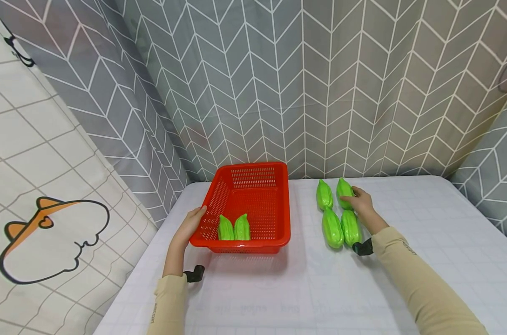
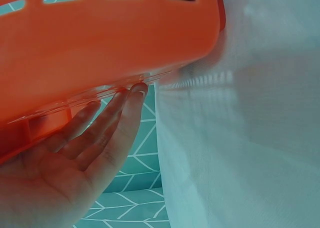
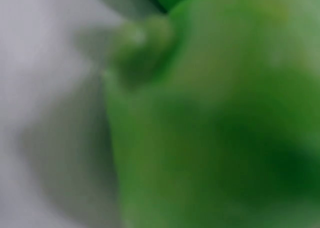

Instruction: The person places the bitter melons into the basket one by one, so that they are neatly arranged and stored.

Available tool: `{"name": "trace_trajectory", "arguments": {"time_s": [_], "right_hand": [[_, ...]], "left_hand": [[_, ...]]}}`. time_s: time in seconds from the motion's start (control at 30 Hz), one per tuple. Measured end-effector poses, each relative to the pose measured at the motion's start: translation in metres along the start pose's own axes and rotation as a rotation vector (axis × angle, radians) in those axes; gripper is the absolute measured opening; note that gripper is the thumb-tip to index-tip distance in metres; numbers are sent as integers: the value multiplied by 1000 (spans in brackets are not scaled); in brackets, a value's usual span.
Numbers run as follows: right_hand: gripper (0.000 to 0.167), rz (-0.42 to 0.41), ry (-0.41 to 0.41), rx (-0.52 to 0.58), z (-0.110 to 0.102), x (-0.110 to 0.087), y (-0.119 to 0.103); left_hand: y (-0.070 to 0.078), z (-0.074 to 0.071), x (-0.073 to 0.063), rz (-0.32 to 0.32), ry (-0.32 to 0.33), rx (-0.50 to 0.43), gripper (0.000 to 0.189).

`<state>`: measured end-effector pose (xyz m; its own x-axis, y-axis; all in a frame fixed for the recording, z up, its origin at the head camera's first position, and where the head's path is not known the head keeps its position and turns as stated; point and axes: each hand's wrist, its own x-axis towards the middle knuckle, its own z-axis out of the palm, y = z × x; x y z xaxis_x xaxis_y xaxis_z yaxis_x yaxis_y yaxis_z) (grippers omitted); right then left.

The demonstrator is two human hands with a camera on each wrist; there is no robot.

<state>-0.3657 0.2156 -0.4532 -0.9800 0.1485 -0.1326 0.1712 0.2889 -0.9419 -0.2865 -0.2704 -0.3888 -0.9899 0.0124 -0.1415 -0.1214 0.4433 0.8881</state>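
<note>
A red plastic basket [image 1: 246,243] with slotted walls stands at the left of the table, with two bright green ridged gourds [image 1: 242,228] in its near left part. My left hand [image 1: 190,225] holds the basket by its left rim; in the left wrist view, its fingers [image 2: 127,115] reach up against the underside of the rim. At the right lie several more such gourds [image 1: 332,228] in a close group. My right hand [image 1: 361,203] grips the far right gourd [image 1: 343,190] of that group, thumb across its near end. Blurred green gourd surface [image 3: 200,153] fills much of the right wrist view.
White cloth covers the table [image 1: 312,288]. A grey chevron-patterned curtain [image 1: 303,93] hangs right behind its far edge, and another white cloth [image 1: 69,223] with a cartoon drawing hangs at the left. A dark wrist camera [image 1: 363,247] sits by the near gourds.
</note>
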Motion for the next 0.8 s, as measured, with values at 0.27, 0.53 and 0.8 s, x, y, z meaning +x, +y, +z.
{"name": "trace_trajectory", "arguments": {"time_s": [0.27, 0.53, 0.8], "right_hand": [[74, 17, 14, 54, -1, -6, -1], [74, 16, 24, 72, -6, -10, -2], [74, -8, 37, 123, -11, -10, -6]], "left_hand": [[-9, -2, 10, 4, -3, -11, 60], [-31, -1, 26, 25, 21, 1, 63], [-32, -2, 28, 36, 26, 10, 62]]}}
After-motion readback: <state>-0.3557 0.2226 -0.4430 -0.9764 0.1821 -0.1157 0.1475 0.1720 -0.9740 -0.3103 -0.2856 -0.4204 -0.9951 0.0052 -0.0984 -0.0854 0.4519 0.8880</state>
